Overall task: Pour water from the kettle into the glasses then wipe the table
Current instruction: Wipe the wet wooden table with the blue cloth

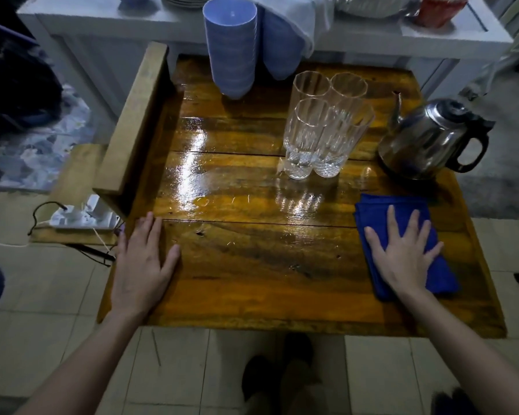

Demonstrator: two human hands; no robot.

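Hands flat on the wooden table (252, 280), both of them. The left hand (143, 265) lies open, palm down, at the eight o'clock corner, gripping nothing. The right hand (405, 253) is spread open too, fingers splayed, pressing on the folded blue cloth (372, 217) at four o'clock. Up at one o'clock stand the glasses (321, 127), four I think, huddled tight and touching each other; whether there is water in them I cannot tell, the cut glass glints too much. Just beside them at two o'clock sits the steel kettle (426, 139), spout toward the glasses, handle out to the right. A stack of blue cups (232, 46) holds twelve o'clock. There is a small puddle (203, 201) near the centre, and the boards look slick around it. Here is my worry: a wide sweep of that cloth toward one o'clock could clip the glasses, and packed like that, one going over takes its neighbours along. A power strip (81, 217) sits on a low shelf off the nine o'clock edge, so water pushed that way could drip onto it.
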